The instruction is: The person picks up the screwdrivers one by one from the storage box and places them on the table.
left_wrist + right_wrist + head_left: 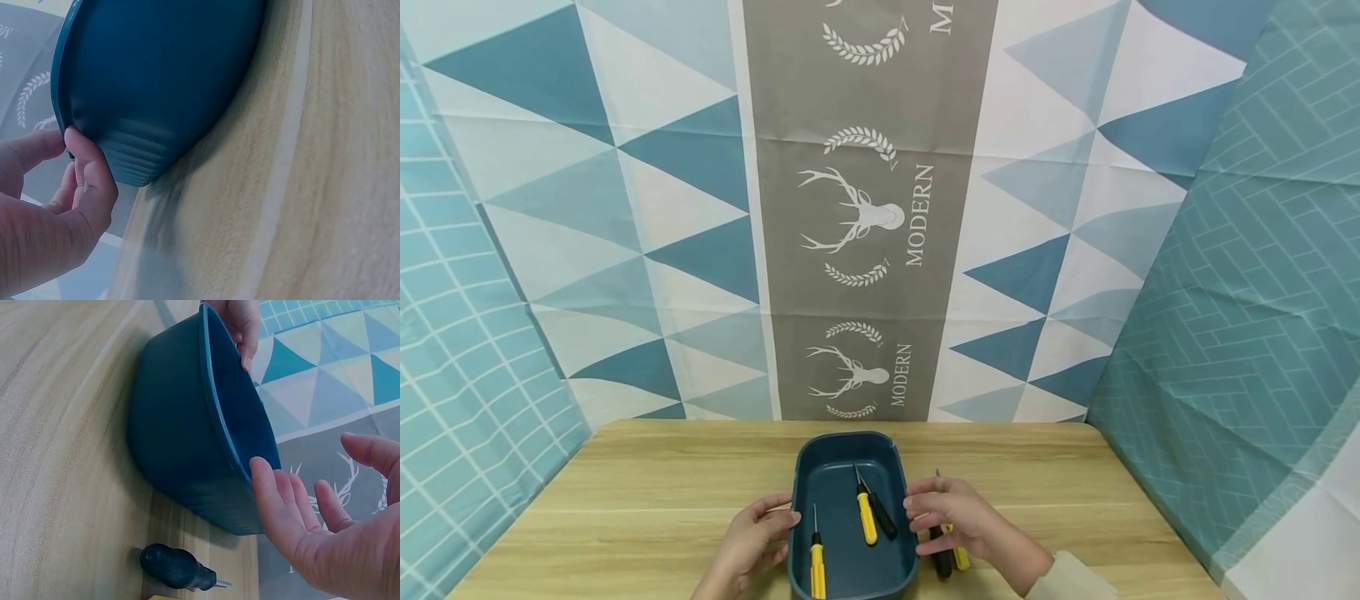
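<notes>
A deep dark-blue plastic bin (842,575) with rounded corners stands on the table. My left hand (752,537) pinches its left rim between thumb and fingers, as the left wrist view also shows. On the opposite side my right hand (951,517) has its fingers spread, fingertips right at the rim and thumb held away. Inside the bin lie a yellow-and-black screwdriver (817,568) at the left, plus a second yellow-handled screwdriver (867,518) beside a black-handled screwdriver (883,517). Below my right hand, a black screwdriver (178,567) rests on the table.
Partly hidden under my right hand, a yellow-handled tool (962,558) lies next to the black screwdriver outside the bin. The wood-grain table (662,475) ends at a patterned cloth backdrop (857,292), with more cloth hanging at both sides.
</notes>
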`<state>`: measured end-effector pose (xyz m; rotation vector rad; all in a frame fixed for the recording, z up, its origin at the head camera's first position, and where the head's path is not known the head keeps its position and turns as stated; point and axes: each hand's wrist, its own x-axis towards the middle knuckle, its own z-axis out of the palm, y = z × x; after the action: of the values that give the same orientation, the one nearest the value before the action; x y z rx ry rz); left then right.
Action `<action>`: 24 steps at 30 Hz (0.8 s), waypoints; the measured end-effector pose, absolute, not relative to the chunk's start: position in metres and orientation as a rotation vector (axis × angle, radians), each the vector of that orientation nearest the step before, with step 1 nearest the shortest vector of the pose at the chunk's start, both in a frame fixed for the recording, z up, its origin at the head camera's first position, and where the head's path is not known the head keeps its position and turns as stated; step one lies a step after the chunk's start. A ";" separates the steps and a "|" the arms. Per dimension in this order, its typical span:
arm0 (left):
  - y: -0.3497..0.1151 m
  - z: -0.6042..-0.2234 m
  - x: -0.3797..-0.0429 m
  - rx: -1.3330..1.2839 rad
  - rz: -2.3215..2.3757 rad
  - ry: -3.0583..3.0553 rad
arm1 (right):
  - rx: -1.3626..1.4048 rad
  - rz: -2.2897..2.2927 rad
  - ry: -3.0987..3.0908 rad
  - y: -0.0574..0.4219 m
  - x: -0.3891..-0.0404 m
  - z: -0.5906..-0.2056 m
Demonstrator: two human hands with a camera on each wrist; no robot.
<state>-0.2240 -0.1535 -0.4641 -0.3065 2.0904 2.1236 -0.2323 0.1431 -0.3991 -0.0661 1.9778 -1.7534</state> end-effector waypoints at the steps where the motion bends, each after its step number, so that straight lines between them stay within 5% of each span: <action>1: -0.153 -0.464 -0.224 -0.309 2.125 2.091 | -0.069 -1.756 1.975 0.143 -0.232 -0.399; 24: -0.151 -0.460 -0.222 -0.343 2.099 2.111 | -0.109 -1.771 1.930 0.134 -0.232 -0.403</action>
<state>-0.2224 -0.1515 -0.4605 -0.3428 2.1112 2.0994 -0.2316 0.1339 -0.4026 -0.1092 1.9301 -1.7707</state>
